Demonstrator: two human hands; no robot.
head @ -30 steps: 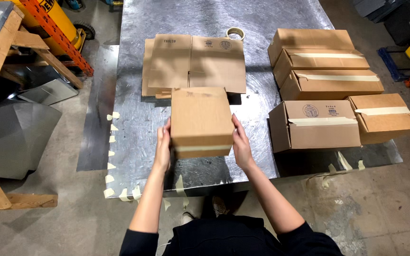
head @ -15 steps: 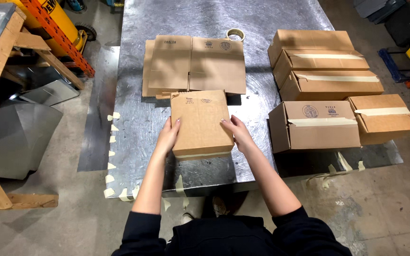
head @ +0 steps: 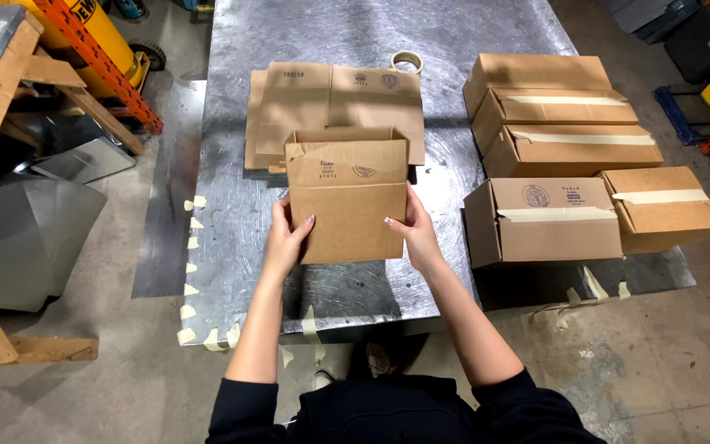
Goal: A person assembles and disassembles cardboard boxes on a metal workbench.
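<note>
Both hands — left, right — grip the open brown carton beside taped boxes.

A stack of flat cartons is laid on the metal table, with a tape roll just beside it. Five taped boxes are grouped at the right. Tape strips are stuck along the table's left edge.

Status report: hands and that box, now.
Left hand and right hand grip the open cardboard box by its sides. Flat cardboard stack behind. Taped boxes right, apart.
</note>
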